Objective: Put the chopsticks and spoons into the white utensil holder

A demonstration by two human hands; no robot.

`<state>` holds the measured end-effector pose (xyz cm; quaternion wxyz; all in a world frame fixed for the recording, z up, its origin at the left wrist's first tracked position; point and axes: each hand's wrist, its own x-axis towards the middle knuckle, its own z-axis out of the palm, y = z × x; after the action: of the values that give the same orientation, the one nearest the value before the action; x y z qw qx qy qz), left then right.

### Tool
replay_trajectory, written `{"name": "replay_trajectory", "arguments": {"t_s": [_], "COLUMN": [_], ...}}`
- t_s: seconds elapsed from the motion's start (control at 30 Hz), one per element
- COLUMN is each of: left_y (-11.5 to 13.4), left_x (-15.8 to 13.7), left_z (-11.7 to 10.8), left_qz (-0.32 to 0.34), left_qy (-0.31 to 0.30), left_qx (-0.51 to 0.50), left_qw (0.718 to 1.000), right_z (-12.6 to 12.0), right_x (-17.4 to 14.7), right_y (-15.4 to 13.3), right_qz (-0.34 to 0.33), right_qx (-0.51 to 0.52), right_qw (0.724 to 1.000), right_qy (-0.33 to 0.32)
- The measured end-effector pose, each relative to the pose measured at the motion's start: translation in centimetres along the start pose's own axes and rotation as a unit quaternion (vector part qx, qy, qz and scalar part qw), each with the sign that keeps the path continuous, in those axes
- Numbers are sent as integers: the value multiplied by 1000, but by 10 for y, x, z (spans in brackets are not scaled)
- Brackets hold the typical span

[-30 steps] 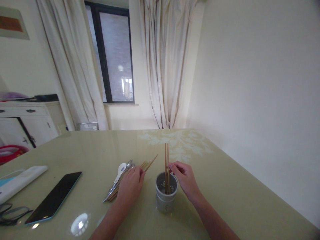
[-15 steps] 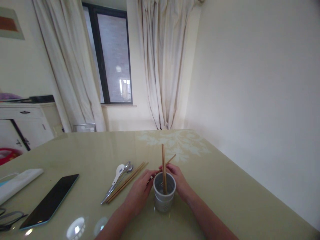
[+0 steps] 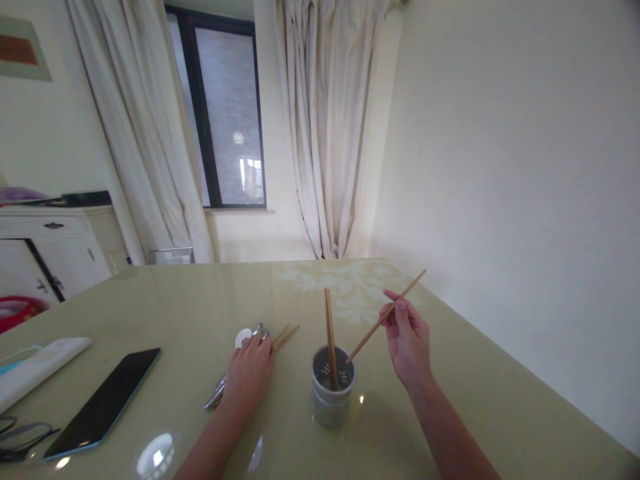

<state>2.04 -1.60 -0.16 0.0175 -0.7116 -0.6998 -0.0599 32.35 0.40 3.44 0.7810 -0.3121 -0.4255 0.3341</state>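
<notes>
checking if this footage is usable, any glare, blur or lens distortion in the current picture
Head view: bright glare spots on the glossy tabletop, the largest beside the dark flat device; head view: pale reflections in the window, whose frame leans, probably wide-angle distortion; head view: fine detail looks soft, yet the chopstick in the right hand reads clearly.

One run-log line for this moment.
right hand: holds brown wooden chopstick | left hand: over silver metal spoons | grey perforated cylindrical cup: brown chopsticks standing inside
</notes>
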Motion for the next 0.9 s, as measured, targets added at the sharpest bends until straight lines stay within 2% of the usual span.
{"name": "replay_trajectory", "arguments": {"t_s": [0.1,0.3,0.4,0.5,0.6,0.73,0.83,0.9], "left_y": [1,-3,2,11,23,40,47,46], "left_x": [0,0,-2,-4,-7,-16,-20,-18], "left_z": [0,3,2,4,10,12,10,11], "left_qz": [2,-12,12,29,40,140,198,205], "left_qy": [-10,-24,-6,31,41,44,32,40], "left_qx": [-9,-57,-60,-110,-239,-387,-433,-421], "left_qw": [1000,998,998,993,969,910,879,883], "right_z": [10,22,24,23,24,33,39,39], "right_x": [-15,-33,-35,-34,-37,-47,-53,-51], "right_y": [3,11,17,27,39,46,48,48], "right_qz": [18,46,37,69,133,229,273,271], "right_qx": [-66,-175,-214,-231,-218,-136,-78,-63], "right_qw": [995,961,946,944,940,925,920,929], "right_qy": [-76,-209,-239,-227,-226,-272,-269,-243]}}
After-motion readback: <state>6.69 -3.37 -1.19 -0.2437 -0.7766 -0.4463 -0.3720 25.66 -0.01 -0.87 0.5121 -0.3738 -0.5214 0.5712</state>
